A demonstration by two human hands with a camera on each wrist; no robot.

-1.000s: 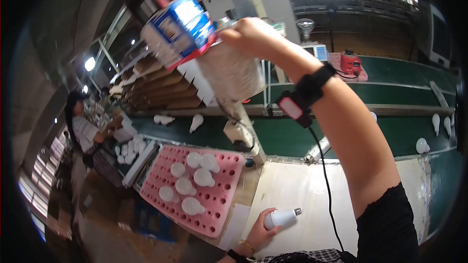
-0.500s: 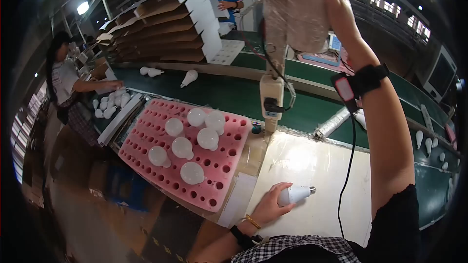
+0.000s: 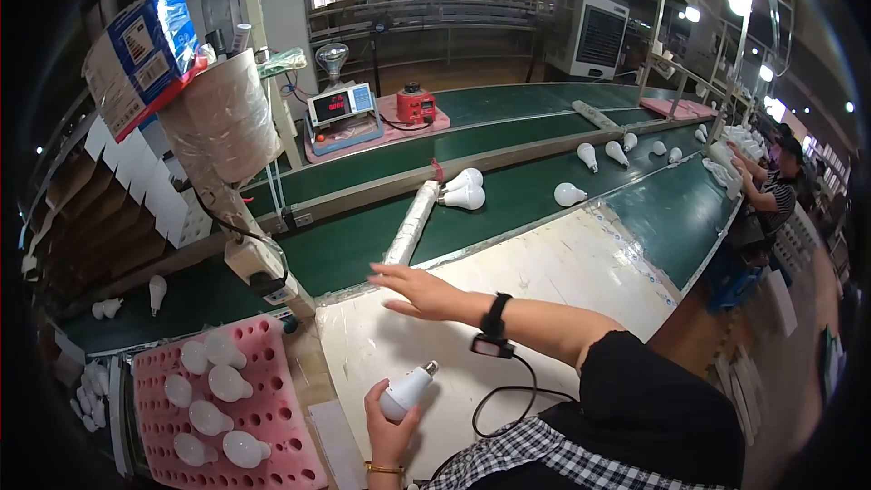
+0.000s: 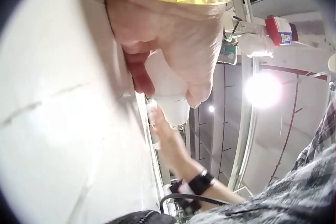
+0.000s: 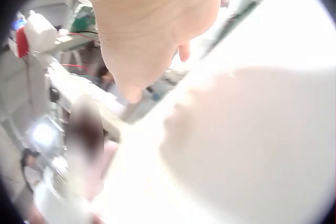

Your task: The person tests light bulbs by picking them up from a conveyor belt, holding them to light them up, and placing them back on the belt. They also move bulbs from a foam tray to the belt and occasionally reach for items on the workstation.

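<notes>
My left hand [image 3: 388, 436] grips a white LED light bulb [image 3: 406, 393] by its rounded end, just over the white work surface [image 3: 363, 345]. The bulb's metal screw cap points up and to the right. From the left wrist view, the thumb and fingers of my left hand [image 4: 168, 29] curl round the bulb [image 4: 169, 79]. My right hand [image 3: 422, 292] is held over the same board beyond the bulb, fingers extended and nothing in them. In the right wrist view that hand [image 5: 152, 35] also shows an empty palm side.
A pink foam tray [image 3: 272, 436] with several bulbs stands at left. Behind the board runs a green conveyor [image 3: 363, 227] carrying more bulbs [image 3: 464, 195] beside a wrapped tube [image 3: 413, 222]. A post with a socket box [image 3: 259, 263] rises at left. A person [image 3: 771, 191] works at right.
My right hand has left the blue-and-white box up on the post and come down over the board. The head view has swung right. The left hand keeps the bulb, its cap now tilted further up.
</notes>
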